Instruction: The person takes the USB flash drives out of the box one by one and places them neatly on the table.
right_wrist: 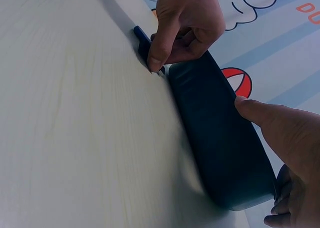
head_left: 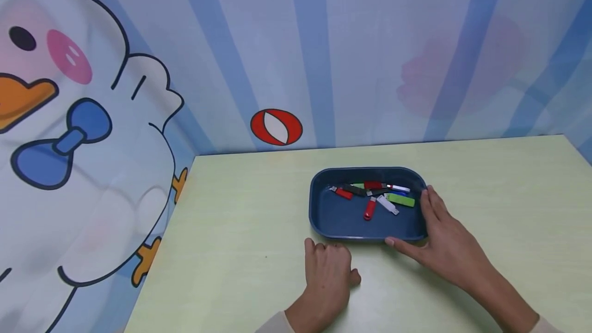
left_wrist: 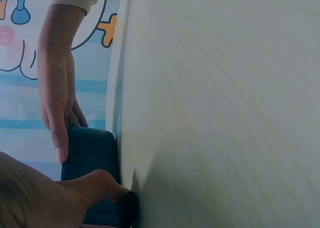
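A dark blue tray [head_left: 344,224] lies on the table, holding several USB flash drives, among them a red one [head_left: 369,209], a white one [head_left: 387,205] and a green one [head_left: 400,200]. My right hand [head_left: 450,245] holds the tray's near right corner, thumb along the front rim and fingers at the right end. Just in front of the tray's left part is my left hand [head_left: 326,274], back upward. The right wrist view shows it pinching a dark blue USB flash drive [right_wrist: 142,38] close to the tabletop; in the head view the hand hides this drive.
The pale green table [head_left: 240,209] extends to both sides of the tray. Behind it hangs a blue striped backdrop [head_left: 361,66] with a printed red and white ball [head_left: 265,126]. A large cartoon bird [head_left: 111,209] is printed at the left.
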Available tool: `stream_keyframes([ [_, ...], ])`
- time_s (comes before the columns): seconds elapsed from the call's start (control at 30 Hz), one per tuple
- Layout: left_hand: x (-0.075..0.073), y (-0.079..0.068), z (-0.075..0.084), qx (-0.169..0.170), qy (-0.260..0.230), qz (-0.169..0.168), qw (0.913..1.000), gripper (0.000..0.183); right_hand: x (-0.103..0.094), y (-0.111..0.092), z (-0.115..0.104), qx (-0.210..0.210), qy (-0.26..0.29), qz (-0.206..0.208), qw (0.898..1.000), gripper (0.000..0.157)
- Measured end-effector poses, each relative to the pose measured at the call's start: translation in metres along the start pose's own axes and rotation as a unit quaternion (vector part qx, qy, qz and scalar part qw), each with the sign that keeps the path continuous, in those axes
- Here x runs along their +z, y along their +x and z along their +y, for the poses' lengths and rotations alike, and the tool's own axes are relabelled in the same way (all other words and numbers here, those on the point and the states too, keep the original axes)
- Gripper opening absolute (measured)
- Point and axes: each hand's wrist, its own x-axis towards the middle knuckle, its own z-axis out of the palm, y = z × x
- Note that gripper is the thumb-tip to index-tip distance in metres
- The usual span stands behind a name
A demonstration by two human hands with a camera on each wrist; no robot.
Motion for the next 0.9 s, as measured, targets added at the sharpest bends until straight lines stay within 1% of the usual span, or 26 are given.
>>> stream_keyframes([
  [0.47,-0.0021,-0.0005,0.0003,0.006,0.004,-0.022,0.9997,0.047,0.0005,-0.0007,-0.0008,0.001,-0.005,0.004,1.000,0.139],
  [0.9,-0.0032,0.0001,0.0007,0.007,-0.003,-0.030,0.9995,0.047,-0.0003,-0.0004,-0.0012,0.002,-0.004,0.005,1.000,0.138],
])
